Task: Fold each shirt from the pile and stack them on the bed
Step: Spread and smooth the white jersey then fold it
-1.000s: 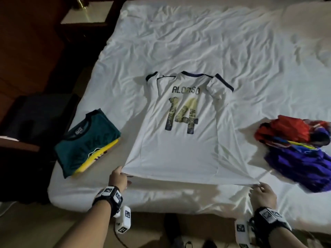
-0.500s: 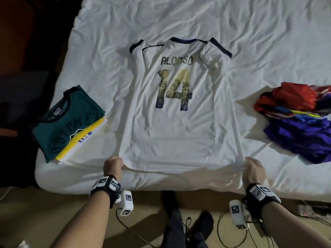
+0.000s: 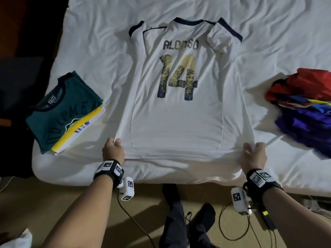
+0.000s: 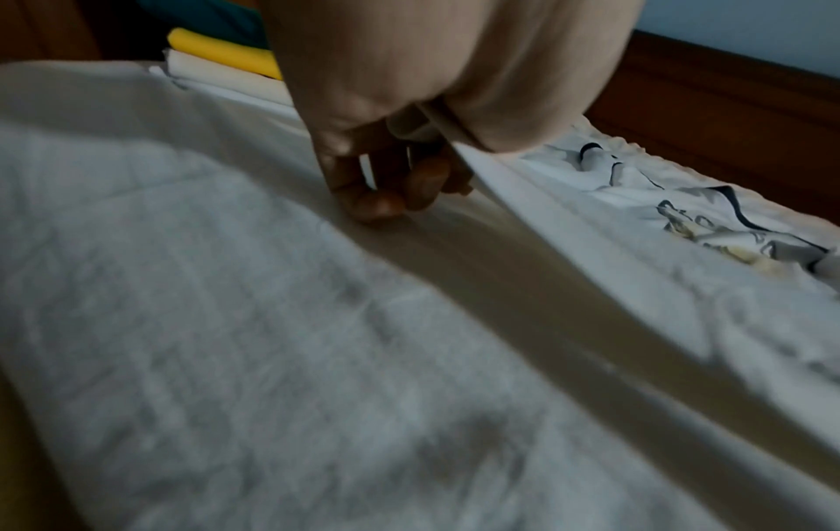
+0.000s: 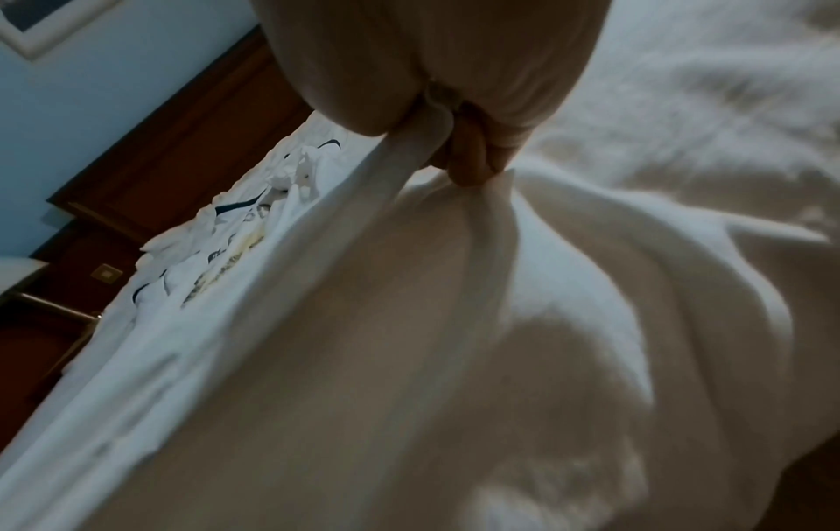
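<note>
A white jersey (image 3: 176,111) printed ALONSO 14 lies back-up and spread flat on the white bed (image 3: 100,43), both sleeves folded inward. My left hand (image 3: 113,149) pinches its bottom-left hem corner (image 4: 459,143) near the bed's front edge. My right hand (image 3: 254,153) grips the bottom-right hem corner (image 5: 427,143). The hem is stretched taut between them. A stack of folded shirts (image 3: 62,111), green on top of yellow and white ones, sits at the bed's left edge. The unfolded pile (image 3: 304,108) of red, blue and purple shirts lies at the right.
The bed's front edge (image 3: 161,178) runs just below my hands. Cables (image 3: 231,228) trail over the tan floor by my feet. Dark furniture (image 3: 19,83) stands left of the bed. Wrinkled bare sheet stretches beyond the jersey's collar.
Both hands have drawn the jersey's hem toward the bed's front edge, stretching the cloth flatter. The view has tilted further down, showing my legs and the floor.
</note>
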The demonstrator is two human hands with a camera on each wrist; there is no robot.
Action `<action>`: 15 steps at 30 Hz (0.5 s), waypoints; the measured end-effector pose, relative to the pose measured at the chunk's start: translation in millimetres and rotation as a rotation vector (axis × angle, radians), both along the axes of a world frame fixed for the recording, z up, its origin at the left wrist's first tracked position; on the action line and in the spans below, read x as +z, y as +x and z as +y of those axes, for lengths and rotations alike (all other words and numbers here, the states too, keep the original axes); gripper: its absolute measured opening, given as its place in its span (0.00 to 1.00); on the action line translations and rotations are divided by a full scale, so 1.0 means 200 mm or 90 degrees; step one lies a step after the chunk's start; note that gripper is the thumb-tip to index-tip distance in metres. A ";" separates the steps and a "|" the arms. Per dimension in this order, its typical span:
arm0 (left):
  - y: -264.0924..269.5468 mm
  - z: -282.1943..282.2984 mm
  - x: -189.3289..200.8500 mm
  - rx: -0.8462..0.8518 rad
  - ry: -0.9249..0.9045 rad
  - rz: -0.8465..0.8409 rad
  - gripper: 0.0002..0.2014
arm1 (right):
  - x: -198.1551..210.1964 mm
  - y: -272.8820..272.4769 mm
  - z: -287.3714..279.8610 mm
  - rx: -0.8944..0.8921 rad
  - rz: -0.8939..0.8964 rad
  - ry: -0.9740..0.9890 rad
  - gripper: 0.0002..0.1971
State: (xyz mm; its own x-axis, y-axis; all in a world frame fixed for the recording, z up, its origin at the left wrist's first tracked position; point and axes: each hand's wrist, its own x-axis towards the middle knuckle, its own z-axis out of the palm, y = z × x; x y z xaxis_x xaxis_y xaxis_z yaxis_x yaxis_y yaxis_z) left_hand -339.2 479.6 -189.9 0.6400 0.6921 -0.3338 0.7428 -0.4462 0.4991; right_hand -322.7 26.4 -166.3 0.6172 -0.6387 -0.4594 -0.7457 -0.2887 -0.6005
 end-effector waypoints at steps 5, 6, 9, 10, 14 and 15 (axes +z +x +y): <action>-0.06 0.04 -0.04 -0.076 0.050 0.071 0.13 | 0.00 -0.05 0.02 0.017 0.052 -0.027 0.07; -0.07 0.03 -0.04 -0.080 0.064 0.089 0.14 | 0.00 -0.05 0.03 0.038 0.071 -0.066 0.10; -0.03 -0.05 -0.03 -0.098 0.180 0.134 0.17 | 0.00 -0.05 0.11 0.134 0.090 -0.251 0.26; -0.01 -0.12 -0.02 -0.137 0.230 0.110 0.20 | 0.00 -0.04 0.17 0.182 0.069 -0.289 0.30; 0.07 -0.56 -0.05 -0.533 0.214 -0.002 0.33 | -0.06 0.01 0.56 0.572 -0.048 -0.298 0.32; 0.08 -0.65 -0.10 -0.633 0.204 0.022 0.35 | -0.10 0.02 0.66 0.661 -0.064 -0.283 0.32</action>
State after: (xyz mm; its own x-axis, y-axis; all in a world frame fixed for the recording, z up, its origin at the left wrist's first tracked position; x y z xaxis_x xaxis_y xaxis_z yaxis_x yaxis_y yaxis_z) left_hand -323.0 349.9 -210.3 0.9631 -0.0820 -0.2565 -0.0203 -0.9719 0.2344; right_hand -318.5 158.9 -186.3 0.9651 0.1101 -0.2377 0.0254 -0.9425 -0.3333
